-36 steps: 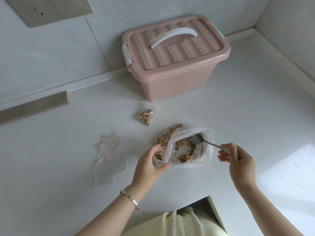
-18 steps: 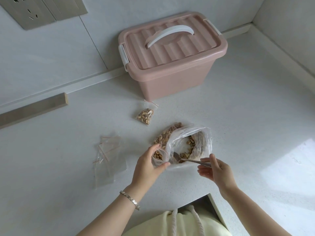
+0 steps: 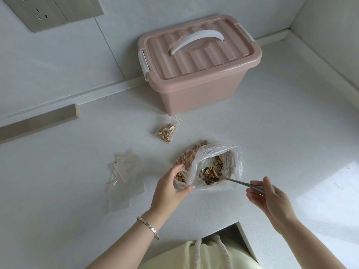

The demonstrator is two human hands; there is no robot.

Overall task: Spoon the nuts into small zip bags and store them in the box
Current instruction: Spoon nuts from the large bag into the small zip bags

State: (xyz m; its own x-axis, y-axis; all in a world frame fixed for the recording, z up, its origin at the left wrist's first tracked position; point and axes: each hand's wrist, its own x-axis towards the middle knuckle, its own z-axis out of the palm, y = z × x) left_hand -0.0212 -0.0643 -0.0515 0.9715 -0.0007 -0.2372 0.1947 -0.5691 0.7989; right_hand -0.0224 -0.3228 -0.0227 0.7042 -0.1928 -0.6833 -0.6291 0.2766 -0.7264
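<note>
A large clear bag of walnut pieces (image 3: pixel 217 162) lies open on the white counter. My left hand (image 3: pixel 169 189) holds a small zip bag (image 3: pixel 181 178) upright, its mouth open, with some nuts inside. My right hand (image 3: pixel 270 197) grips a metal spoon (image 3: pixel 229 178); its bowl, heaped with nuts, is inside the large bag's mouth, just right of the small bag. A filled small zip bag (image 3: pixel 167 131) lies in front of the pink storage box (image 3: pixel 200 94), whose lid with a white handle is closed.
A pile of empty small zip bags (image 3: pixel 124 175) lies left of my left hand. A wooden strip (image 3: pixel 38 121) rests along the wall at left. Walls close the counter at the back and right. The counter edge has a notch (image 3: pixel 231 230) near my body.
The spoon dipped into the large bag and now carries a heap of nuts. My right hand drew back to the right. My left hand kept the small bag in place.
</note>
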